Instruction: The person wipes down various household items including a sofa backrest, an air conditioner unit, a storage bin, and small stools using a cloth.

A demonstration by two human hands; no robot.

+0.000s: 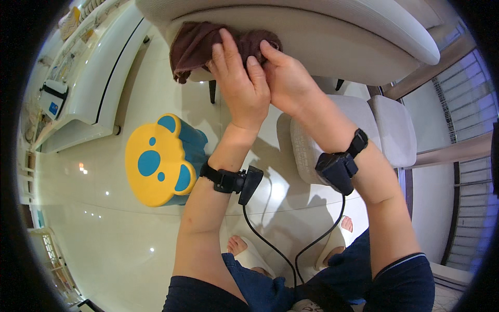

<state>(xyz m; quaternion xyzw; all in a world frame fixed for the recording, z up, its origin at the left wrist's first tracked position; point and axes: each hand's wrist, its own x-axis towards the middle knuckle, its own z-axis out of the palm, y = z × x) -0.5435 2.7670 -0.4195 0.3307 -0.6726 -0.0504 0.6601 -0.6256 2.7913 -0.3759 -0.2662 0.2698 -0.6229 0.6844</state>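
Observation:
A dark brown cloth lies bunched against the side of a light beige upholstered sofa. My left hand is on the cloth with its fingers stretched out over it; whether it grips any of the fabric cannot be told. Close beside it, touching at the heel of the palm, my right hand has its thumb and fingers curled at the cloth's right part. Its fingertips are partly hidden, and a fold of the cloth shows between thumb and fingers. Both wrists wear black strapped devices with cables.
A yellow and blue animal-shaped stool stands on the glossy tiled floor, left of my left forearm. A grey upholstered seat is beneath my right forearm. At the upper left stands a white cabinet. Two black cables hang between my arms.

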